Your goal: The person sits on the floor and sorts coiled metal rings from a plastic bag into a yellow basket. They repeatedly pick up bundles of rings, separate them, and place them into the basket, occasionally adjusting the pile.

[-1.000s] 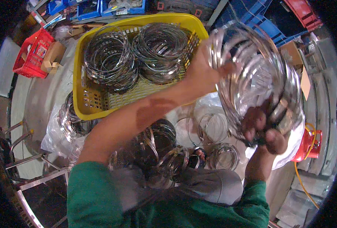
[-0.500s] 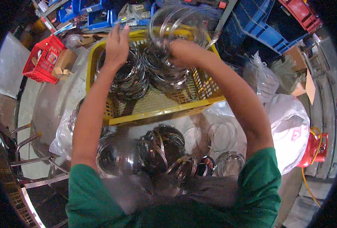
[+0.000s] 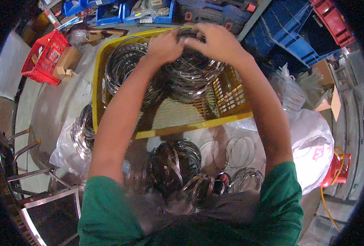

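A yellow plastic basket (image 3: 171, 129) stands in front of me with two stacks of thin shiny metal rings in it. Over the far part of the right-hand ring stack (image 3: 194, 82), my right hand (image 3: 217, 43) curls its fingers round the rings, thumb toward the left. Close beside it, my left hand (image 3: 165, 47) reaches to the same stack. Its fingertips are blurred and partly hidden, so their grip is unclear. The left-hand ring stack (image 3: 126, 61) lies partly under my left forearm.
More metal ring bundles (image 3: 176, 162) lie on the floor near me, with loose rings (image 3: 240, 152) to their right. Around the basket are a red crate (image 3: 46, 57), blue bins (image 3: 110, 14), a white sack (image 3: 311, 143), a red gas cylinder (image 3: 337, 168) and a metal frame (image 3: 51, 201).
My right hand has lowered the lifted metal rings onto the right-hand stack. My left hand has moved right, from above the left stack to beside my right hand.
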Demonstrator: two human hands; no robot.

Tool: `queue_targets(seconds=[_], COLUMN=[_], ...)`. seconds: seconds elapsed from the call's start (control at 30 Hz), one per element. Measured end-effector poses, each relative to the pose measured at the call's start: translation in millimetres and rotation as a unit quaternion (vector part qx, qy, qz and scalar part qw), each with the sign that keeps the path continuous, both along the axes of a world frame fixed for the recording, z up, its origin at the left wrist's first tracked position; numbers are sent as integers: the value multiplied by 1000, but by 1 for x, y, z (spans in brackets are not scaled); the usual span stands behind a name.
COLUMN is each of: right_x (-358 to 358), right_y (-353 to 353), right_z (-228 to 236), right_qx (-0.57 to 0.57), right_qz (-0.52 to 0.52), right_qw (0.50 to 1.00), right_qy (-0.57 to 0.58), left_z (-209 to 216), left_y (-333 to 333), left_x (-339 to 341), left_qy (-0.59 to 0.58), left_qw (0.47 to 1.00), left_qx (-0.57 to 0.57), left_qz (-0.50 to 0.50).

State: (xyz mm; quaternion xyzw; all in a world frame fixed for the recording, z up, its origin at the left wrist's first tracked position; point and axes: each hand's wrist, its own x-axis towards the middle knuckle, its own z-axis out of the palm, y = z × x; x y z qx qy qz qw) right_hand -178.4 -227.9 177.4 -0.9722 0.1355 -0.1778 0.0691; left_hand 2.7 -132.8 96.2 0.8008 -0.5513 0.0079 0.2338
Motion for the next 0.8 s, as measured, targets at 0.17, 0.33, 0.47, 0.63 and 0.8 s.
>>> queue_targets(seconds=[0.17,0.33,0.47,0.63,0.8], right_x=[11,4,-73,-153,-179], right_y=[-13,-21,35,120,158], right_z=[-81,-53,-4,-22,-54], right_qx=[-73,-56,106,260,269], right_qz=[-120,-53,37,243,278], right_qw=[980,993,986,909,869], right_qy=[143,-91,-120,216,308], left_z=[-2,22,43,60,48], left_y=[-11,-6,33,77,114], left_x=[-1,4,-10,-57,-102], left_qy=[-55,-53,-136,-128,-158], left_qw=[997,988,968,936,863], left_qx=[44,-145,-193,-248,-281], left_qz=[21,-7,-79,-215,-389])
